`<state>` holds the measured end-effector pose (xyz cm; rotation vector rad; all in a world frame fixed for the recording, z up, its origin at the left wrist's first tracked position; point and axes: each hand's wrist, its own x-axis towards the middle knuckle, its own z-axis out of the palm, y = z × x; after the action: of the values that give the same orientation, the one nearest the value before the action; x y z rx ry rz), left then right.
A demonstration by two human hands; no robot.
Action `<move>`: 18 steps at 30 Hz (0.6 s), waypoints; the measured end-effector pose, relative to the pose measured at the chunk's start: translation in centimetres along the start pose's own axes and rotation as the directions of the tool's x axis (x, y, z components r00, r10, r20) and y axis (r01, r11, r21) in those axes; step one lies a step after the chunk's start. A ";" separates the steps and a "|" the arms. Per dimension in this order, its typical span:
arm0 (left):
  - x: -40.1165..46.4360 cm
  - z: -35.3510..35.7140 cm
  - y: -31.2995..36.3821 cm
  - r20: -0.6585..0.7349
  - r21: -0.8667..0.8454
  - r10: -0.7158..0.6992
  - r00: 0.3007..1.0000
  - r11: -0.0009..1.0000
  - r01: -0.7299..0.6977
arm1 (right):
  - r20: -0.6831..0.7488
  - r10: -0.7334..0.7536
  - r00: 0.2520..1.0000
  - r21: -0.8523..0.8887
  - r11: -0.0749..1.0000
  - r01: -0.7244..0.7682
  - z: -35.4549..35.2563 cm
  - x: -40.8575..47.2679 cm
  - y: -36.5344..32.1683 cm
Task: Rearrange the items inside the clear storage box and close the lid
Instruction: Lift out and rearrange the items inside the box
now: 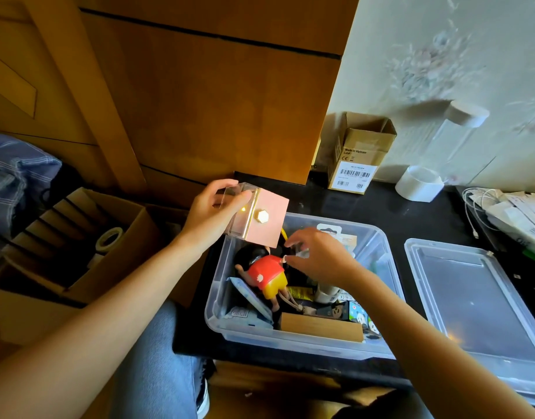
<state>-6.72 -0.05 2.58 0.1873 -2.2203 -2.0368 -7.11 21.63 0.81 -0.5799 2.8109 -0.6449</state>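
From the head view, the left hand (pixel 213 211) is gripping a small clear case with a pink panel (pixel 257 217) above the clear storage box (pixel 302 343) at its ten o'clock corner. The right hand (pixel 320 255), fingers loosely curled, is reaching in beside the red-and-yellow figurine (pixel 267 275), pinching something small and clear, I think. The sorting is looking half done, and the lid (pixel 478 300) is lying off at three o'clock, not yet fitted.

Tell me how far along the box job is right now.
Early to midway. Done: the lid is off, lying right of the box. In hand: the left hand holds a clear case with a pink panel above the box's back left corner; the right hand reaches in beside the figure, pinching something small and clear. Left: settling the items and closing the lid.
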 end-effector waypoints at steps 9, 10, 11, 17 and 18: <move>-0.3 0.2 0.2 -0.017 -0.031 0.018 1.000 0.999 -0.018 | 0.177 0.089 0.980 -0.126 0.990 -0.067 4.0 1.6 -2.1; -0.2 0.1 0.2 -0.025 -0.041 0.022 0.999 0.999 -0.023 | 0.141 0.081 0.987 -0.091 0.994 -0.069 3.7 1.5 -2.1; -0.2 0.0 0.3 -0.036 -0.058 0.024 0.999 0.998 -0.026 | 0.098 0.073 0.992 -0.038 0.997 -0.070 3.1 1.3 -2.0; 0.5 0.2 1.2 -0.100 -0.192 -0.017 0.995 0.981 -0.003 | 0.020 0.139 0.990 0.203 0.969 -0.140 -1.9 -1.2 1.6; 0.5 0.4 1.1 -0.087 -0.181 -0.013 0.996 0.983 -0.003 | -0.004 0.173 0.985 0.248 0.954 -0.166 -2.5 -1.6 2.4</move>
<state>-7.28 0.31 3.69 0.2590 -1.9731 -2.1738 -7.10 25.20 2.10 -0.2825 2.7047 -0.9529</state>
